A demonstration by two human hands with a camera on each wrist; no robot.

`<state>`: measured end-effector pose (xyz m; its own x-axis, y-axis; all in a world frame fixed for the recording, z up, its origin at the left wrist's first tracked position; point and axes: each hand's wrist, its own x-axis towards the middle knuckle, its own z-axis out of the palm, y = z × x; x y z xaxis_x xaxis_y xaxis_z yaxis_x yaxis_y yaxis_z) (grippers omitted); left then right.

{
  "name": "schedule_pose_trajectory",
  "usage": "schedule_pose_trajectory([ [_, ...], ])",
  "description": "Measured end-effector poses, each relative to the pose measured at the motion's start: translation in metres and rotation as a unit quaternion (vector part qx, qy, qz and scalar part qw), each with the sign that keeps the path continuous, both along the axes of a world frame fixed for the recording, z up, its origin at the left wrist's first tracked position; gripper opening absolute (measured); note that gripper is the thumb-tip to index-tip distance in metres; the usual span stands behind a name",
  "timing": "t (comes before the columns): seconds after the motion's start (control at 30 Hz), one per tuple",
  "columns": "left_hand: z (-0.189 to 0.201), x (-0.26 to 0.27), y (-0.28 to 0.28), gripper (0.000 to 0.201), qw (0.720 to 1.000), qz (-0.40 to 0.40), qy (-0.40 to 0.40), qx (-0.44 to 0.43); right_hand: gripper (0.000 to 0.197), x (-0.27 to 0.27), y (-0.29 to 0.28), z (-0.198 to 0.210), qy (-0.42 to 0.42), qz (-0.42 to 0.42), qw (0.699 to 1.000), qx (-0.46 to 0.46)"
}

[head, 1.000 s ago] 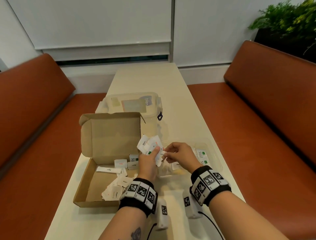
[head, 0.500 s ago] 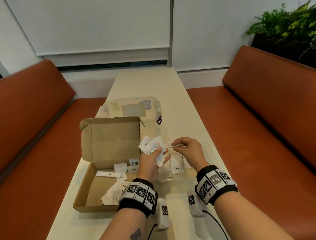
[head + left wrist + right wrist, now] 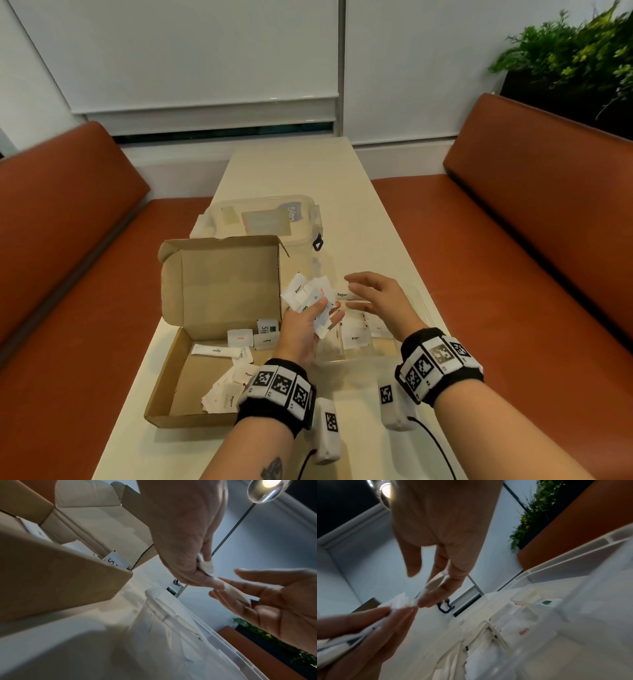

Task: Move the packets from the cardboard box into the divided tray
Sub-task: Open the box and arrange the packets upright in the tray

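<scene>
A fan of small white packets (image 3: 310, 298), some printed "Pepper", sits at the centre of the head view, gripped in the left hand (image 3: 303, 330) between thumb and curled fingers above the gap between the cardboard box (image 3: 191, 359) and the divided tray (image 3: 423, 308). Just right of the fan, a long "Sugar" packet (image 3: 342, 294) lies against the fingertips of the right hand (image 3: 378, 301), whose fingers are spread and nearly straight; the right wrist view shows this packet resting along two of those fingers with the thumb (image 3: 412, 561) held clear of it, so whether it is pinched cannot be told.

The clear divided tray lies under the right hand, right of centre, with a "Pepper" packet (image 3: 355, 337) and red-printed packets (image 3: 378, 329) in its near compartments. The open cardboard box fills the lower left of the head view, lid standing up, with more loose packets (image 3: 236, 380) scattered on its floor, among them a "Sugar" stick (image 3: 212, 350) and a green-marked sachet (image 3: 268, 327).

Behind the box a clear lidded container (image 3: 263, 219) with a blue latch stands on the pale table (image 3: 308, 164). Orange benches (image 3: 531, 257) flank the table, and a green plant (image 3: 575, 58) fills the upper right corner.
</scene>
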<state>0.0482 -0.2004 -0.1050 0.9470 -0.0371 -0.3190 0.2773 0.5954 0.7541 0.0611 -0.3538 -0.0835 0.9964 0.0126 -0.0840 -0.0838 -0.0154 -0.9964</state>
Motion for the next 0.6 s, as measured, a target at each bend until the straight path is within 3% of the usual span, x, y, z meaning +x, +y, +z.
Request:
schedule_pose_trajectory([
  [0.23, 0.002, 0.001, 0.001, 0.022, 0.999, -0.004, -0.027, 0.047, 0.012, 0.007, 0.002, 0.002, 0.026, 0.036, 0.976, -0.214],
  [0.4, 0.001, 0.005, 0.004, 0.026, 0.989, 0.07, -0.043, 0.121, 0.008, 0.009, 0.008, -0.004, 0.093, -0.03, 0.963, -0.253],
  [0.53, -0.002, 0.009, 0.011, 0.014, 0.975, 0.114, -0.061, 0.182, 0.019, 0.006, 0.029, -0.014, 0.147, 0.002, 0.963, -0.226],
  [0.6, -0.004, 0.009, 0.013, 0.016, 0.973, 0.111, -0.06, 0.196, 0.016, 0.005, 0.041, -0.021, 0.137, 0.018, 0.956, -0.26],
])
